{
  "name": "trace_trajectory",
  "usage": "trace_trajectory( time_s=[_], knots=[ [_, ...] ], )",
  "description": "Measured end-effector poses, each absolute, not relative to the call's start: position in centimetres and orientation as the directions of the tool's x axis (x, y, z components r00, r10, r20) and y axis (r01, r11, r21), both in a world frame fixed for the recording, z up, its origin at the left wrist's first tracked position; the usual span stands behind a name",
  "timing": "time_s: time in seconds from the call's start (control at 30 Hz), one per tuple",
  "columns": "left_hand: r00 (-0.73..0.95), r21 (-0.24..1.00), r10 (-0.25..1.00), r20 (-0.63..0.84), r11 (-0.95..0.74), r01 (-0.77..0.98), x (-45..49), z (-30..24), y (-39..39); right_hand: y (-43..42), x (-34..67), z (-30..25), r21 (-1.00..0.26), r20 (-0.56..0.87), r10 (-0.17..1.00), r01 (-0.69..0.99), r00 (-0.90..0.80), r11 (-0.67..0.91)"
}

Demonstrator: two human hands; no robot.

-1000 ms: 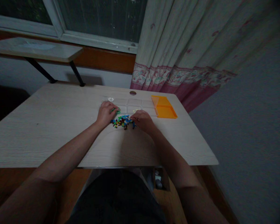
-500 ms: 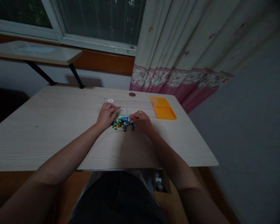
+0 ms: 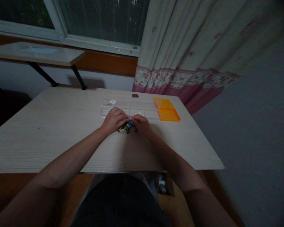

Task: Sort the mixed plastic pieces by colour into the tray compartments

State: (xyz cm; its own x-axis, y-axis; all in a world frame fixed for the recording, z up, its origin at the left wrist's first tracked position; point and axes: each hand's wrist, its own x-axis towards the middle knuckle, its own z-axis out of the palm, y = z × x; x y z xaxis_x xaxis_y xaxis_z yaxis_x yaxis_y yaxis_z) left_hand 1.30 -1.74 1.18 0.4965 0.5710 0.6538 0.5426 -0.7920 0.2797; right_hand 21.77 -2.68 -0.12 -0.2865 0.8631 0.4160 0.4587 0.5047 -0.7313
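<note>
A pile of small coloured plastic pieces (image 3: 128,127), blue, green, yellow and dark, lies on the table in front of me, partly covered by my hands. Over its left side is my left hand (image 3: 115,121), its fingers bent and their tips drawn together. My right hand (image 3: 142,124) comes in from the other side, also with closed fingertips. The two hands' fingertips meet above the pile; whatever is between them is too small to make out. Just behind them sits a clear compartment tray (image 3: 123,104), with a few pale pieces (image 3: 139,113) in one front compartment.
An open orange plastic case (image 3: 169,114) touches the tray's right end. A dark oval object (image 3: 135,96) lies near the back edge of the wooden table (image 3: 61,126). A raised shelf (image 3: 61,56) stands at the back left, and a curtain (image 3: 170,63) hangs behind.
My left hand has moved right, over the pile, and its fingertips now meet those of my right hand. More of the pile is covered than before.
</note>
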Motion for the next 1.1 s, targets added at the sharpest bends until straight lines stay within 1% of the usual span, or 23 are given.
trace_trajectory(
  time_s=[0.17, 0.27, 0.33, 0.43, 0.53, 0.73, 0.93, 1.1],
  knots=[
    [0.483, 0.277, 0.56, 0.673, -0.797, 0.537, 1.2, 1.2, -1.6, -2.7, 21.9, 0.1, -0.662, 0.442, 0.831, 0.501, -0.339, 0.557],
    [0.455, 0.296, 0.594, 0.663, -0.767, 0.569, 1.1, 1.2, -1.5, -2.7, 22.5, 0.4, -0.553, 0.442, 0.815, 0.601, -0.376, 0.577],
    [0.414, 0.322, 0.629, 0.658, -0.732, 0.6, 1.0, 1.0, -1.4, -2.9, 23.2, 0.8, -0.442, 0.402, 0.818, 0.695, -0.412, 0.568],
    [0.336, 0.364, 0.676, 0.655, -0.673, 0.644, 0.8, 0.8, -1.0, -3.2, 24.1, 1.5, -0.284, 0.302, 0.841, 0.8, -0.448, 0.528],
    [0.287, 0.394, 0.702, 0.652, -0.636, 0.663, 0.6, 0.7, -0.7, -3.6, 24.4, 2.1, -0.202, 0.229, 0.85, 0.831, -0.475, 0.518],
    [0.226, 0.429, 0.726, 0.649, -0.595, 0.68, 0.2, 0.1, 0.0, -3.5, 24.3, 2.0, -0.168, 0.21, 0.83, 0.817, -0.517, 0.552],
    [0.156, 0.445, 0.743, 0.651, -0.541, 0.714, -0.2, -0.6, 0.7, -3.3, 24.4, 1.9, -0.24, 0.259, 0.822, 0.791, -0.507, 0.563],
    [0.155, 0.437, 0.756, 0.636, -0.518, 0.736, -0.4, -1.0, 1.1, -3.2, 24.4, 1.9, -0.291, 0.325, 0.841, 0.8, -0.433, 0.525]
  ],
)
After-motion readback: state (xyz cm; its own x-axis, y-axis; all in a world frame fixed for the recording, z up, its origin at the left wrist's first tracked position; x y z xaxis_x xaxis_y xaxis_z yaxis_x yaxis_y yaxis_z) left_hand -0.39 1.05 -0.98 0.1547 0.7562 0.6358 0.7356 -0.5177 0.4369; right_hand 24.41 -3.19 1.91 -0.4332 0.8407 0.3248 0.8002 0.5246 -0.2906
